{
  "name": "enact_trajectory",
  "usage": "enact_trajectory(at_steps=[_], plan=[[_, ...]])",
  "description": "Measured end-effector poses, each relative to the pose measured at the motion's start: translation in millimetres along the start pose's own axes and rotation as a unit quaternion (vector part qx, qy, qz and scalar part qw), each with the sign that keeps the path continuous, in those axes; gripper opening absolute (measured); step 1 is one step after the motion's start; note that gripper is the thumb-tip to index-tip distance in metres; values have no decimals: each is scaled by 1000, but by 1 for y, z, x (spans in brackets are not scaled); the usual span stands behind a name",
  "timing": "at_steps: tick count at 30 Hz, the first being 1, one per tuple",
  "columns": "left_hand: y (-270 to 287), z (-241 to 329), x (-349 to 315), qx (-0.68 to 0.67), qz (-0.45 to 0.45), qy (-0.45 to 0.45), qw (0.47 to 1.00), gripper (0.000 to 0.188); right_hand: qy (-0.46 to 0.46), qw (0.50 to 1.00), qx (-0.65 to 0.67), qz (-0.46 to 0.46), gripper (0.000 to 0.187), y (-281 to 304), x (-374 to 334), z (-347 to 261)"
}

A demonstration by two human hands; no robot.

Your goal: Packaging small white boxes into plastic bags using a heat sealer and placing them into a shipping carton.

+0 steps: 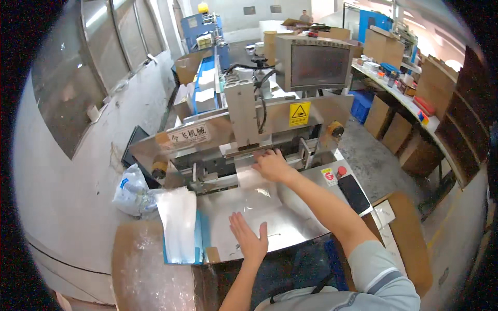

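Note:
My right hand [273,166] reaches into the slot of a metal machine [241,96], below its upright column. Its fingers are spread and bent a little, resting on a thin pale sheet [250,179] that lies partly under the machine. Over the shiny metal worktop [295,215] my left hand [250,241] is held flat, fingers stretched out and thumb apart, with nothing in it. A stack of thin white sheets [177,223] lies on a blue holder [199,233] to the left of that hand.
A monitor [320,65] stands behind the machine. At the worktop's right are a red button [341,170] and a black phone [354,193]. A plastic bag [133,194] sits at the left, above an open cardboard box [150,264]. Another box [410,238] stands at the right.

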State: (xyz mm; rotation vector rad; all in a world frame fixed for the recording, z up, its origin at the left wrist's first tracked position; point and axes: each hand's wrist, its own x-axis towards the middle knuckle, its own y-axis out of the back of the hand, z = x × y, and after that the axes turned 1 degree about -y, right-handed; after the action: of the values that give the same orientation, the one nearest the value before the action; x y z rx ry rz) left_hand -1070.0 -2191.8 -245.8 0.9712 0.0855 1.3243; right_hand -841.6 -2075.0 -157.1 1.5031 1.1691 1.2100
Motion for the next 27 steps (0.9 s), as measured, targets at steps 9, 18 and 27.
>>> enact_trajectory(at_steps=[9, 18, 27], plan=[[-3, -4, 1, 0, -15, 8, 1000, 82, 23, 968, 233, 91, 57, -3, -29, 28], [-2, -4, 4, -29, -18, -12, 999, 77, -107, 870, 481, -13, 61, -20, -148, 44], [-13, -16, 79, -255, -22, 181, 950, 74, -186, 859, 475, -38, 70, -33, -118, 30]])
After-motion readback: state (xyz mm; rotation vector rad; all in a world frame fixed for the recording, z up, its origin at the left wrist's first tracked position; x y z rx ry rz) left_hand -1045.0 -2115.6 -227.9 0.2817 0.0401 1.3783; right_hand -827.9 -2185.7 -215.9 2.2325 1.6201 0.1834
